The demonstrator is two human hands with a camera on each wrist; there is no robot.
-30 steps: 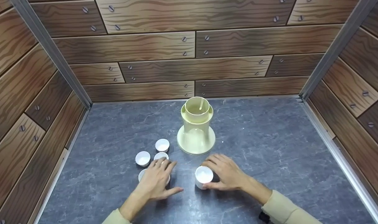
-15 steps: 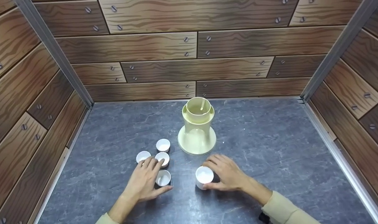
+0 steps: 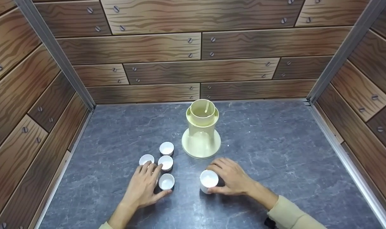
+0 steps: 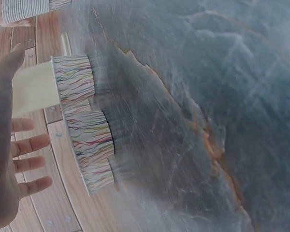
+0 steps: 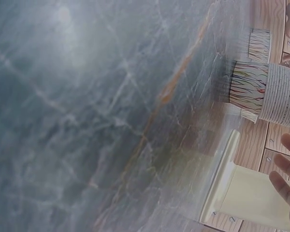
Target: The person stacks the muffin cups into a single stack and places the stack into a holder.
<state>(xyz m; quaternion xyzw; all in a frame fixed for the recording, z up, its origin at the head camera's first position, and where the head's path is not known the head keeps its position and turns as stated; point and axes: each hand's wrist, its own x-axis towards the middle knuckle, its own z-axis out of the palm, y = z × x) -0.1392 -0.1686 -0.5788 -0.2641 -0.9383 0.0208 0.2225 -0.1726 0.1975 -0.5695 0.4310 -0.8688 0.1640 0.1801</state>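
Note:
My left hand [image 3: 142, 186] hovers, fingers loosely spread, at the near left of a group of small white paper cups. In the left wrist view its fingers [image 4: 34, 145] lie above the rims of cups [image 4: 89, 135] with coloured wavy stripes. Two cups nearest it in the head view are a right-hand cup [image 3: 166, 182] and a left cup [image 3: 146, 160], partly covered by fingertips. Another cup shows only a sliver beneath the hand. My right hand [image 3: 232, 178] holds a stack of paper cups [image 3: 208, 181], thumb at the front, fingers curving behind.
A pale yellow cylindrical stand [image 3: 201, 140] with a wide round base stands at the back middle. Two more cups, a far cup [image 3: 166, 148] and a middle cup [image 3: 165, 163], sit left of it. Wood-patterned walls [image 3: 161, 73] enclose the dark marbled table [image 3: 275, 143].
My left hand has moved left and slightly nearer, uncovering the right-hand cup and covering the one at its left. The right hand and the cup stack stay in place.

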